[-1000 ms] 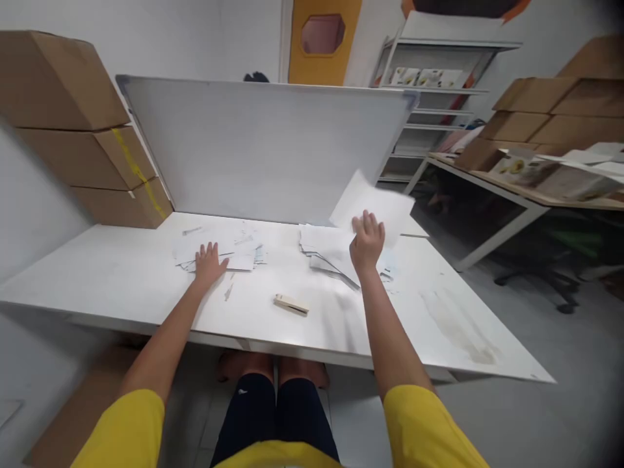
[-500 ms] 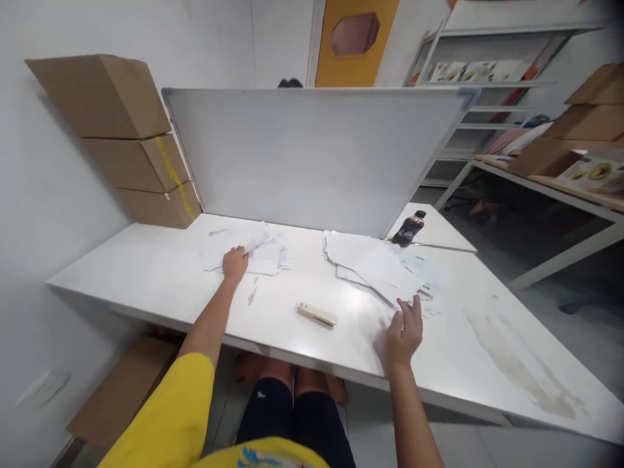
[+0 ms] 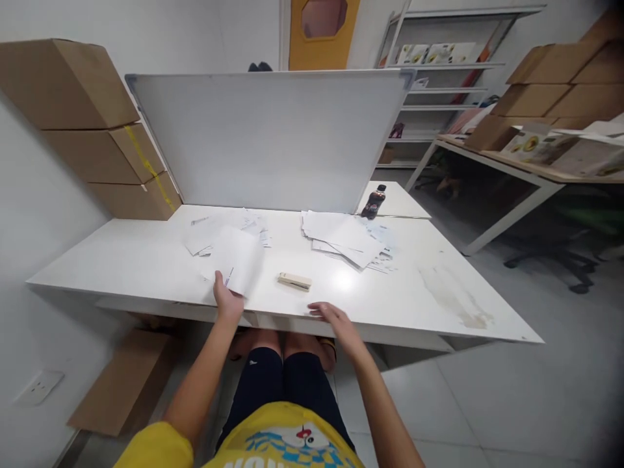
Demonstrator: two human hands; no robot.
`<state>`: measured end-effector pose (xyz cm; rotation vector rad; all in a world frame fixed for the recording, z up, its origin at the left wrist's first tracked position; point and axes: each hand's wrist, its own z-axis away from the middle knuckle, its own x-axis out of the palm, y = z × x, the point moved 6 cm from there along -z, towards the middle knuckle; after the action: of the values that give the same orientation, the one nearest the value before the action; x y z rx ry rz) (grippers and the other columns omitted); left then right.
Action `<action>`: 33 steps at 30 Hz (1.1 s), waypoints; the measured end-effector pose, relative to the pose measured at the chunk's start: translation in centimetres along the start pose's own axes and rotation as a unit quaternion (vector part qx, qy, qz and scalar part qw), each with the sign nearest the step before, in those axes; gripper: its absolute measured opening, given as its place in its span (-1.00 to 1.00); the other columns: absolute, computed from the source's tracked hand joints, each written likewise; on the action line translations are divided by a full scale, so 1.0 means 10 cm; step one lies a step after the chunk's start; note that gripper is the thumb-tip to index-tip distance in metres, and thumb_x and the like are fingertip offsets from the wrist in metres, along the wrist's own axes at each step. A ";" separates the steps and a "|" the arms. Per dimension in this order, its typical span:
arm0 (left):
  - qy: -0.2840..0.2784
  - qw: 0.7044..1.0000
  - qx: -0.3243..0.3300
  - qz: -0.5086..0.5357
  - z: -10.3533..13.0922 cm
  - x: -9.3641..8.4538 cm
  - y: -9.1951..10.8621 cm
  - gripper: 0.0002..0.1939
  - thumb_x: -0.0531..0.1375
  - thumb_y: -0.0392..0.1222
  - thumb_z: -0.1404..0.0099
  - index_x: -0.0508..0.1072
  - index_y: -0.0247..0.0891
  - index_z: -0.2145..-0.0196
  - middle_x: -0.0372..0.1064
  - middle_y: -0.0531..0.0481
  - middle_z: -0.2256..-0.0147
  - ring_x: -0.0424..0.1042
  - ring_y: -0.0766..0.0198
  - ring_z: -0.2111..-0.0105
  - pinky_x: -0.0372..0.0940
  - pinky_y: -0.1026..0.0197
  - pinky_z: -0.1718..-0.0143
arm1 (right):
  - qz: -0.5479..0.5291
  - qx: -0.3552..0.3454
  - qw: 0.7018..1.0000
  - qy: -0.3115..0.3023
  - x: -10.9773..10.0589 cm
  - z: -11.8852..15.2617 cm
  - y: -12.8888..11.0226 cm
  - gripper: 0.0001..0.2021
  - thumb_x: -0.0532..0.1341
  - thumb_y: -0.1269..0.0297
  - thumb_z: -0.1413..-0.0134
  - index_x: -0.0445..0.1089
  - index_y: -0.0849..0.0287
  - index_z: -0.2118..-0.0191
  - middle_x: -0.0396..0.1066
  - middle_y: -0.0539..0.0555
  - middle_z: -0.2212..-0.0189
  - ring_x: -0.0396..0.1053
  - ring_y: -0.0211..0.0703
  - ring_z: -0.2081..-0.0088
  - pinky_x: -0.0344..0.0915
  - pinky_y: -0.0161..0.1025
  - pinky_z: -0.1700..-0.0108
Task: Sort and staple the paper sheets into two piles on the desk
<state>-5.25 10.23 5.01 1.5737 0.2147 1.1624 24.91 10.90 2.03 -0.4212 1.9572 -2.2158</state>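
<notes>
My left hand (image 3: 228,300) grips the lower edge of a white sheet of paper (image 3: 238,257), thumb on top, and the sheet is tilted up off the table. Behind it lies a loose spread of papers (image 3: 202,234). My right hand (image 3: 334,318) hovers at the table's front edge, its fingers stretched out and nothing in them. Between the hands, a cream stapler (image 3: 294,281) rests on the white tabletop. Farther right is a second, messy pile of papers (image 3: 338,233), apart from both hands.
A whiteboard (image 3: 273,140) stands upright along the table's back edge. Cardboard boxes (image 3: 97,156) are stacked at the left by the wall. A dark drink bottle (image 3: 374,202) stands behind the right pile. Another table (image 3: 511,166) with boxes is at the right.
My left hand has lifted a sheet from the left papers and drawn it nearer. My right hand has moved left from beside the right pile to the front edge. The view has shifted right.
</notes>
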 end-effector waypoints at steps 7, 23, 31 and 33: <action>-0.040 0.963 -0.252 0.089 0.99 0.27 -0.38 -0.59 -0.01 -0.08 -0.44 0.41 -0.33 -0.08 0.45 -0.20 -0.02 0.41 0.13 -0.06 0.32 0.10 -0.09 | -0.189 0.046 0.979 -0.051 0.46 0.39 0.15 -0.49 0.30 -0.09 0.00 0.41 -0.01 -0.06 0.48 0.08 0.00 0.41 0.02 -0.01 0.31 -0.07 -0.04; -0.333 0.896 -0.173 -0.236 1.21 0.06 -0.85 -0.46 0.29 0.13 -0.11 0.50 -0.27 0.04 0.48 -0.25 0.03 0.48 -0.02 0.03 0.38 0.07 0.11 | -0.064 0.015 0.945 0.321 -1.07 0.70 0.50 -0.41 0.31 0.06 0.30 0.48 0.21 0.04 0.53 0.17 0.10 0.41 0.18 0.00 0.34 -0.06 0.01; -0.383 0.826 0.135 -0.391 0.96 0.53 -0.58 -0.68 0.09 -0.03 -0.31 0.52 -0.17 0.11 0.48 -0.11 0.05 0.38 0.08 -0.06 0.20 -0.04 -0.16 | -0.034 0.007 0.957 0.287 -1.13 0.47 0.36 -0.38 0.27 0.08 0.27 0.42 0.15 -0.03 0.46 0.14 -0.02 0.38 0.14 -0.03 0.33 -0.09 -0.01; -0.398 0.810 0.185 -0.389 0.86 0.67 -0.55 -0.72 0.13 -0.06 -0.28 0.53 -0.14 0.11 0.46 -0.11 0.02 0.31 0.05 -0.12 0.09 -0.08 -0.24 | -0.027 0.019 0.958 0.284 -1.14 0.44 0.34 -0.40 0.27 0.10 0.26 0.42 0.17 -0.01 0.47 0.15 0.00 0.38 0.14 -0.02 0.32 -0.09 -0.01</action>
<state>6.89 11.16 5.03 1.8957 0.4813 -0.2334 36.82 9.65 -2.11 0.2031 2.1600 -2.6158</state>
